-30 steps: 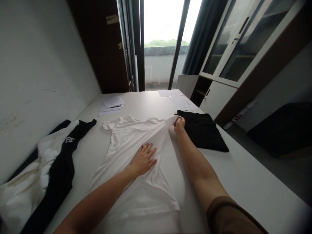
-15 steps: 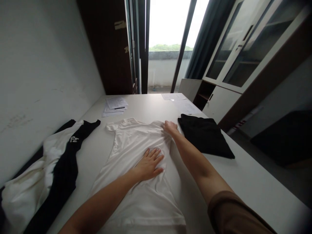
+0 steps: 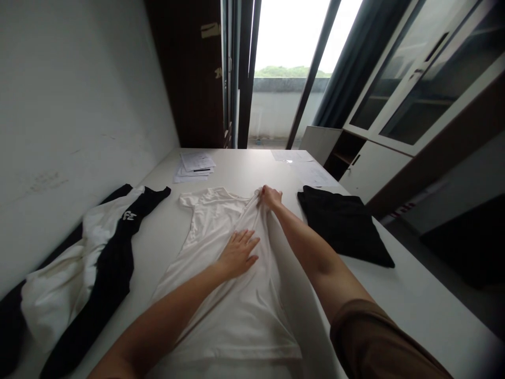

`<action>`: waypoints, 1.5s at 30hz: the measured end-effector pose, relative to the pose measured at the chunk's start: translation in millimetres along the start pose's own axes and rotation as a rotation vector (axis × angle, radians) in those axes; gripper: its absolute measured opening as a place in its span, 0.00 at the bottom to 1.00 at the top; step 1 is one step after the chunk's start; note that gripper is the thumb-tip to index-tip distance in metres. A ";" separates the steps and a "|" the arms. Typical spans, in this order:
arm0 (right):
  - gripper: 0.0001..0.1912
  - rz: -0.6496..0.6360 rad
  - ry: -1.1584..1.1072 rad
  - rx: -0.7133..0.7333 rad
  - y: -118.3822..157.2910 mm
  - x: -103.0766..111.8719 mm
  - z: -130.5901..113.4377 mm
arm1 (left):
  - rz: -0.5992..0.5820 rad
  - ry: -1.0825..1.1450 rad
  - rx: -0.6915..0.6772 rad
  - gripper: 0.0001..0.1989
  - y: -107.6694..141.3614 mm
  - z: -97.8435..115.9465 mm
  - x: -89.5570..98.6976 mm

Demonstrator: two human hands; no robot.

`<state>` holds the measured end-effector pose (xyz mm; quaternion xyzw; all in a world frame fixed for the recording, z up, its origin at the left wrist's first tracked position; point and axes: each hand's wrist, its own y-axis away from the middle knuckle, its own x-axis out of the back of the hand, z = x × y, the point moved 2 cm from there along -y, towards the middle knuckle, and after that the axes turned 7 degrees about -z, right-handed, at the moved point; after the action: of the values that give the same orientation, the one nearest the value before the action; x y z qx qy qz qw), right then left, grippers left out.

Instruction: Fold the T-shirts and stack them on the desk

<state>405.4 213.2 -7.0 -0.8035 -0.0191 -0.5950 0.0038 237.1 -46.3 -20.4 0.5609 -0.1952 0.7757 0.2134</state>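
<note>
While the left hand (image 3: 238,253) lies palm down on the cloth, its fingers straight and slightly fanned, the right hand (image 3: 271,197) pinches a bunched bit of fabric at the far right shoulder of a white T-shirt (image 3: 246,302). The shirt is spread along the middle of the white table (image 3: 244,169), neck end away from the person and hem towards them. Its thin, soft material is drawn into long diagonal creases below the pinched shoulder, with small crumples around the left-side sleeve and a straighter band at the hem. The table top is smooth, with a dull sheen at its far end. Well to the right of the shirt lies a black folded garment (image 3: 347,226), matt and dense, a flat, slanted four-sided slab. To the left, near the wall (image 3: 79,116), a black-and-white garment (image 3: 106,258) lies in loose, rumpled folds, with pale lettering on its dark part. Thin paper sheets (image 3: 193,162) overlap at the far left, a slim dark strip (image 3: 202,170) across them
</note>
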 end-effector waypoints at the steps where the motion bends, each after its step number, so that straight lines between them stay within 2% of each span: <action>1: 0.15 -0.009 0.009 -0.002 3.7 -1.6 -0.2 | 0.025 0.002 0.025 0.27 -1.3 -6.3 4.2; 4: 0.16 0.082 0.046 0.043 21.3 -5.5 -1.4 | 0.103 0.014 0.069 0.22 -9.5 -34.7 20.4; 6: 0.17 0.155 0.071 0.164 38.6 -10.4 -5.4 | 0.155 0.033 0.110 0.19 -20.3 -62.7 30.9; 8: 0.18 0.144 0.071 0.297 58.0 -19.4 -10.8 | 0.192 0.052 0.187 0.18 -34.1 -95.0 37.0; 10: 0.21 0.081 0.056 0.365 75.1 -30.2 -15.0 | 0.191 0.038 0.265 0.19 -48.0 -125.9 36.1; 13: 0.27 0.036 0.047 0.309 86.7 -42.1 -14.0 | 0.092 -0.033 0.363 0.25 -62.2 -162.6 25.4; 17: 0.36 0.007 0.075 0.128 76.1 -46.4 4.5 | -0.014 -0.093 0.559 0.33 -64.9 -199.0 16.7; 21: 0.40 -0.031 0.078 0.005 59.8 -44.5 33.8 | 0.003 -0.115 0.696 0.35 -59.9 -228.2 20.7; 24: 0.39 -0.047 0.077 -0.002 55.8 -39.2 49.0 | 0.027 -0.133 0.749 0.35 -56.3 -241.5 23.5; 27: 0.31 0.030 0.068 0.044 63.3 -28.1 54.0 | 0.018 -0.134 0.759 0.35 -54.1 -245.2 25.6; 31: 0.20 0.191 0.061 0.089 91.5 -10.5 55.3 | 0.041 -0.157 0.766 0.32 -49.1 -245.3 34.7; 33: 0.19 0.179 0.076 0.071 108.7 -5.4 56.0 | 0.065 -0.167 0.794 0.31 -45.5 -245.2 40.7; 36: 0.24 0.153 0.110 0.053 132.0 -2.7 52.5 | 0.095 -0.177 0.813 0.29 -43.7 -237.3 46.3; 38: 0.28 0.156 0.136 0.046 144.0 -4.0 45.5 | 0.131 -0.188 0.748 0.26 -47.8 -222.0 45.7; 40: 0.28 0.132 0.160 0.049 152.9 -7.8 35.1 | 0.174 -0.178 0.614 0.23 -56.1 -198.1 40.7; 45: 0.13 0.013 0.130 0.154 167.6 -16.9 6.9 | 0.148 -0.061 0.144 0.22 -81.4 -119.9 14.1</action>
<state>412.9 45.5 -22.4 -0.7607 -0.0591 -0.6425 0.0705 183.6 88.2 -37.1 0.5821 -0.1862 0.7840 0.1086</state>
